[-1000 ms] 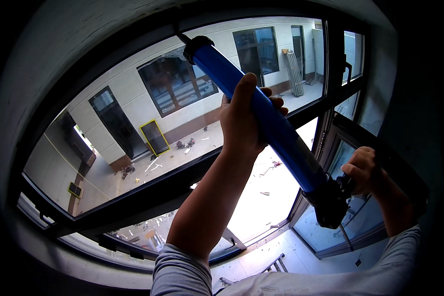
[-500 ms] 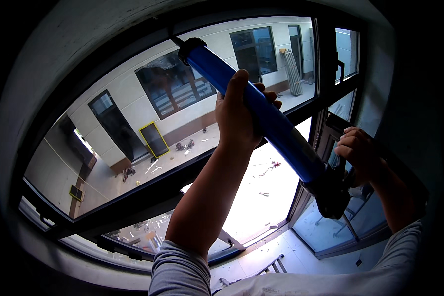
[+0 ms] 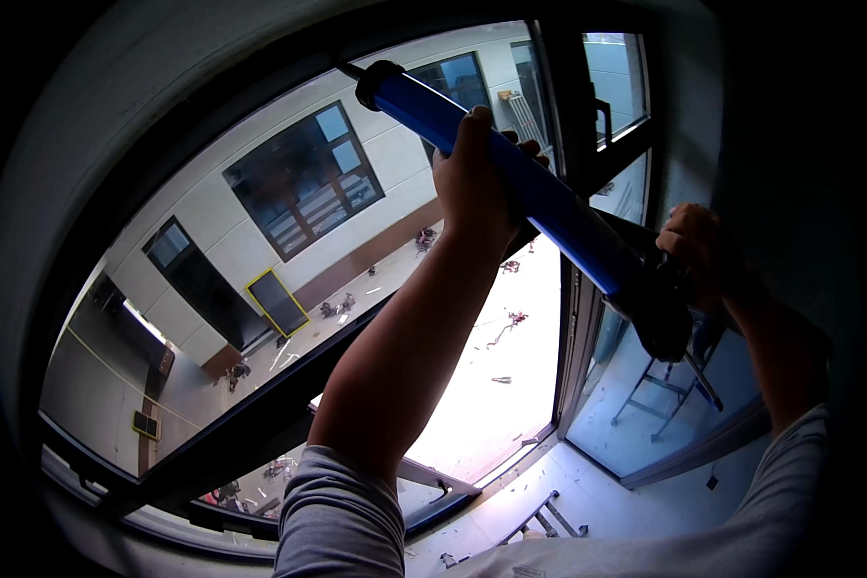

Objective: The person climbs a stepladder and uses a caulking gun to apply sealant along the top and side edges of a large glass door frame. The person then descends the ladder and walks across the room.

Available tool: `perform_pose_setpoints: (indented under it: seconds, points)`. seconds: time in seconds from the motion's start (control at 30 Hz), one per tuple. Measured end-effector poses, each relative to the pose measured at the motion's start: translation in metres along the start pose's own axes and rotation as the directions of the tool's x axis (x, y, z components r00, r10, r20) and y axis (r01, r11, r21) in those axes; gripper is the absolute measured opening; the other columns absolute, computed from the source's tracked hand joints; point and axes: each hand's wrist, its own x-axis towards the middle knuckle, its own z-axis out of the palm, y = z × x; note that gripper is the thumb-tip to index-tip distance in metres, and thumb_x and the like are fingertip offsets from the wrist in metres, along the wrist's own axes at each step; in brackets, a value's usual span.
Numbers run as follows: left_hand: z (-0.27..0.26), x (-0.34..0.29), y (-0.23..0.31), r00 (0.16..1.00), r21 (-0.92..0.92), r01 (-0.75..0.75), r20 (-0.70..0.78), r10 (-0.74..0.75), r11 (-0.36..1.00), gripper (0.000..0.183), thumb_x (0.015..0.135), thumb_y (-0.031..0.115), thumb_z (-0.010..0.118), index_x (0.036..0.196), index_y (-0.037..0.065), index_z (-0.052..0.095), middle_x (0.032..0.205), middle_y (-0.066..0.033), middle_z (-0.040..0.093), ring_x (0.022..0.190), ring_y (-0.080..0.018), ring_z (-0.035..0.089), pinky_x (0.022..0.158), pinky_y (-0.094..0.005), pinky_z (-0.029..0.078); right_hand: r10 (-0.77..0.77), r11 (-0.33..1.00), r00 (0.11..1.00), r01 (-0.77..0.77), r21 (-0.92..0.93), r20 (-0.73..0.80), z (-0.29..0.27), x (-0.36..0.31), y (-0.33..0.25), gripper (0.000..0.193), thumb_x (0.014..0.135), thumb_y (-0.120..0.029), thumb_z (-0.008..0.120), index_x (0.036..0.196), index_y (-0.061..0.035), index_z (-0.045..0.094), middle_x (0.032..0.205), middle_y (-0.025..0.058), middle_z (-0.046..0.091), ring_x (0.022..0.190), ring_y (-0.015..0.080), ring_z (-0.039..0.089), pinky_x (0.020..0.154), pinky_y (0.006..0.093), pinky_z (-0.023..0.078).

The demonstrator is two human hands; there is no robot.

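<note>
Holding the blue gun (image 3: 554, 210) slantwise before a window (image 3: 231, 438), with the left hand (image 3: 477, 183) wrapped round mid-barrel and its fingers closed on it. Pointing the nozzle (image 3: 352, 70) up and left at the upper frame (image 3: 405, 32), too near it to tell whether touching. With the right hand (image 3: 694, 239) at the gun's black rear end (image 3: 660, 313) and fingers curled; too dark to tell how far open or whether gripping. Looking out on a yellow-edged panel (image 3: 277, 302) beside a dark door (image 3: 204, 281).
</note>
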Motion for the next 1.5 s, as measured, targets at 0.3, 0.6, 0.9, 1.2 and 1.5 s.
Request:
perform_pose_setpoints:
  seconds: [0.3,0.6,0.9,1.2,1.5]
  points:
    - [0.059,0.043,-0.047,0.999,0.032,0.032,0.006,-0.032,0.999,0.076,0.088,0.032,0.062,0.142,-0.009,0.027,0.115,-0.0266,0.057,0.106,-0.0394,0.062,0.102,-0.0586,0.043,0.103,0.994,0.992,-0.099,-0.055,0.069,-0.019,-0.042,0.046,0.043,0.068,-0.025,0.077,0.100,-0.0139,0.050,0.081,0.0075,0.050,0.073,0.0234,0.054,0.055,0.0354,0.044]
    - [0.093,0.102,-0.092,0.995,0.125,0.068,0.057,-0.076,0.990,0.080,0.086,0.035,0.061,0.142,-0.011,0.026,0.135,-0.0308,0.046,0.120,-0.0427,0.055,0.107,-0.0574,0.040,0.195,0.967,0.965,-0.160,-0.197,0.176,-0.037,-0.084,0.094,0.056,0.059,-0.019,0.083,0.104,-0.0140,0.050,0.086,0.0087,0.054,0.080,0.0260,0.058,0.058,0.0362,0.049]
    - [0.133,0.124,-0.111,0.988,0.189,0.139,0.042,-0.149,0.972,0.075,0.090,0.046,0.060,0.141,-0.003,0.035,0.143,-0.0253,0.044,0.131,-0.0378,0.045,0.112,-0.0518,0.034,0.288,0.934,0.934,-0.225,-0.278,0.211,-0.049,-0.112,0.125,0.057,0.058,-0.019,0.085,0.104,-0.0149,0.052,0.091,0.0091,0.055,0.083,0.0250,0.058,0.062,0.0385,0.050]
    - [0.143,0.150,-0.126,0.975,0.314,0.182,0.064,-0.212,0.932,0.071,0.094,0.052,0.056,0.139,-0.001,0.040,0.132,-0.0231,0.053,0.120,-0.0367,0.055,0.103,-0.0524,0.044,0.401,0.887,0.875,-0.297,-0.355,0.271,-0.057,-0.111,0.125,0.050,0.061,-0.023,0.084,0.101,-0.0156,0.055,0.091,0.0067,0.056,0.086,0.0234,0.058,0.067,0.0381,0.050]
    - [0.151,0.168,-0.127,0.965,0.280,0.207,0.096,-0.242,0.937,0.071,0.097,0.046,0.057,0.143,-0.001,0.033,0.138,-0.0229,0.049,0.125,-0.0397,0.052,0.108,-0.0553,0.040,0.582,0.809,0.717,-0.462,-0.365,0.383,-0.062,-0.103,0.110,0.060,0.065,-0.023,0.088,0.117,-0.0123,0.060,0.112,0.0108,0.060,0.107,0.0266,0.060,0.088,0.0402,0.052]
